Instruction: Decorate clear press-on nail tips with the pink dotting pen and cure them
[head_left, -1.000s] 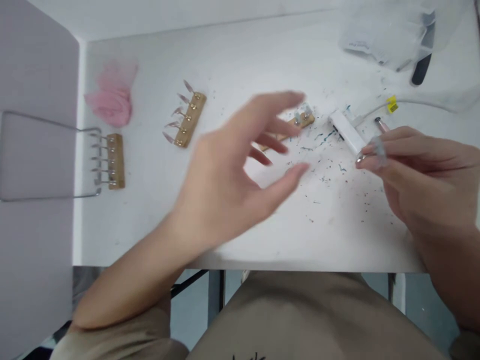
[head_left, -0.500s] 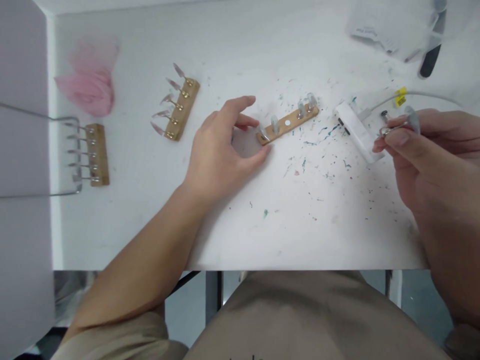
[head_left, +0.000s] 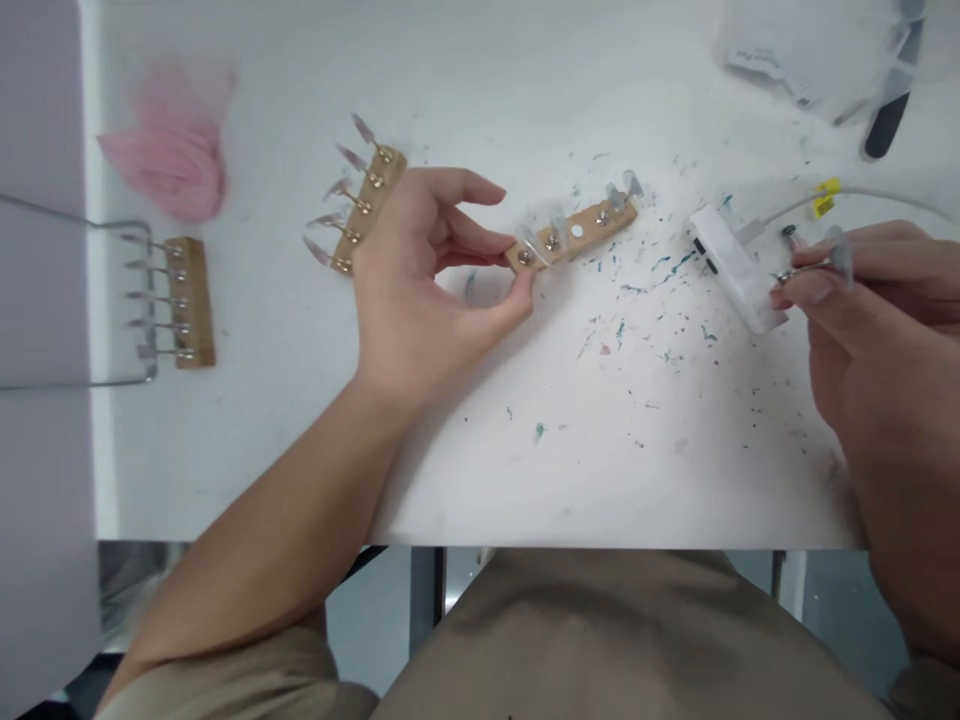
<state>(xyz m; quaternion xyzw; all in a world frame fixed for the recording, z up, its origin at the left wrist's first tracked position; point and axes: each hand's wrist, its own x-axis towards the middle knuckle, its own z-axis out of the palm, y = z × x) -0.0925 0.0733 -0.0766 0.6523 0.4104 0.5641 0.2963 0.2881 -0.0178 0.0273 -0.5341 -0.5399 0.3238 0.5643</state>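
Two fingers and the thumb of my left hand [head_left: 420, 290] pinch the near end of the wooden strip [head_left: 574, 233], tilted off the table [head_left: 525, 440]. My right hand [head_left: 870, 320] is closed on a clear nail tip on its pin [head_left: 821, 260]. One bare socket shows mid-strip, unfilled; two filled strips [head_left: 364, 210] lie left.

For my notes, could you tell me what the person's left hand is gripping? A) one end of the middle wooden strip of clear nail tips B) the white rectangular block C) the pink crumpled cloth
A: the left hand pinches the end of the wooden strip.
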